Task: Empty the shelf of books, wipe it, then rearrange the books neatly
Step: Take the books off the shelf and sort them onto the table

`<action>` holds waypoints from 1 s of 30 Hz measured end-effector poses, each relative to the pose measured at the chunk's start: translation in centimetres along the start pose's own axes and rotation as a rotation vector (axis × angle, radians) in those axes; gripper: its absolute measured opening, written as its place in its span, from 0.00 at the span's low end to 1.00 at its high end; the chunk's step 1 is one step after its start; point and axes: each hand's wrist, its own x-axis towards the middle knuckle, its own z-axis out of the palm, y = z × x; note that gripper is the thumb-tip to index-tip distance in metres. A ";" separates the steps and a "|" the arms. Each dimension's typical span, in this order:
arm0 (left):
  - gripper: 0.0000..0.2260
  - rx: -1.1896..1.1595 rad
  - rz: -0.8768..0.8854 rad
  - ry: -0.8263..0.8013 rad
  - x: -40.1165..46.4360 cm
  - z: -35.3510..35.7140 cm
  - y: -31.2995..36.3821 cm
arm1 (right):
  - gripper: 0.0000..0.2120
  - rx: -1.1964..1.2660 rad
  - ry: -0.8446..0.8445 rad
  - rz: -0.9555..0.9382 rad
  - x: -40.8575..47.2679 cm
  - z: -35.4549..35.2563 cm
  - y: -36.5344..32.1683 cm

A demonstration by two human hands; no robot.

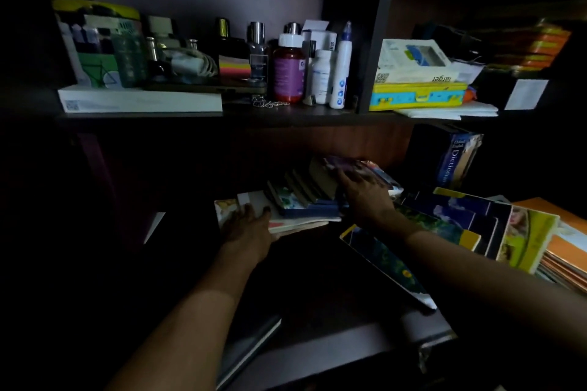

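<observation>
Shadow blurs both hands [246,222] [365,192] on the leaning books [305,194]; fingers' state unclear.

Two hands reach in: the left hand [246,222] and the right hand [365,192]. One blue dictionary [457,159] stands upright. One red-brown bottle [288,68] and two white bottles [321,76] stand above, beside one white box [139,100] and one yellow case [417,95].

Probably a home: dim shelf [286,117] of toiletry bottles [287,70], books [305,197].
</observation>
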 end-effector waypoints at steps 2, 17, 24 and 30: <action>0.33 -0.006 0.013 -0.047 -1.7 -1.0 -1.2 | 0.40 0.036 0.001 -0.014 -0.7 -0.1 -1.4; 0.31 -0.122 0.053 0.144 -12.8 -1.8 -2.4 | 0.31 0.223 -0.042 -0.142 -6.0 -4.4 -4.2; 0.49 -0.234 0.034 0.302 -11.8 -0.9 -2.6 | 0.27 0.407 0.136 -0.161 -7.9 -8.6 -3.9; 0.49 -0.391 0.285 0.584 -14.2 -3.6 -0.2 | 0.29 0.436 0.212 -0.367 -15.4 -14.2 -4.0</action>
